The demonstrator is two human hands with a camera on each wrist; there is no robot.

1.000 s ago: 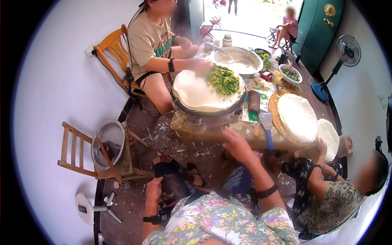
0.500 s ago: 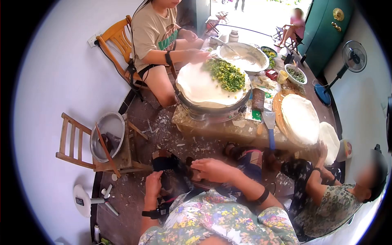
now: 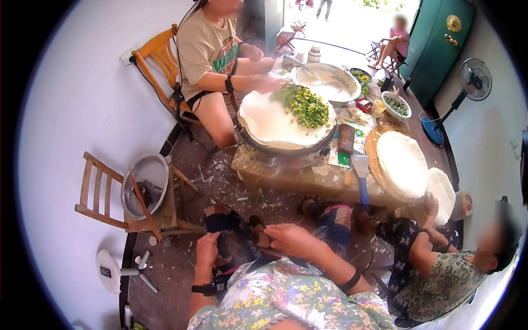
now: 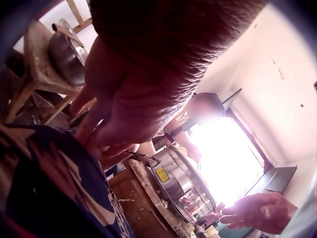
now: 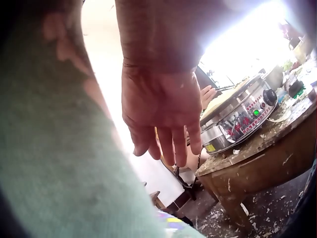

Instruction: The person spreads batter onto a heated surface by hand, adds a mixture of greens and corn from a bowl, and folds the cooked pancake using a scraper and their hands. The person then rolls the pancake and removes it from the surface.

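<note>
Our left hand [image 3: 207, 248] rests relaxed on our trousers [image 3: 235, 245], our right hand [image 3: 291, 237] hangs empty, fingers straight, and we judge the flatbread [image 3: 264, 116], lying on the griddle [image 3: 283, 158] atop the worktop [image 3: 275, 180], soft, easily torn, best lifted by its bare edge

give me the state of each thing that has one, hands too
left hand, fingers loosely bent
right hand, empty, fingers extended
griddle, green light lit
flatbread, flat on the griddle, partly covered
chopped greens, heaped
mixing bowl, holding pale batter
spatula, lying flat
fan, upright, running unclear
green door, open
</note>
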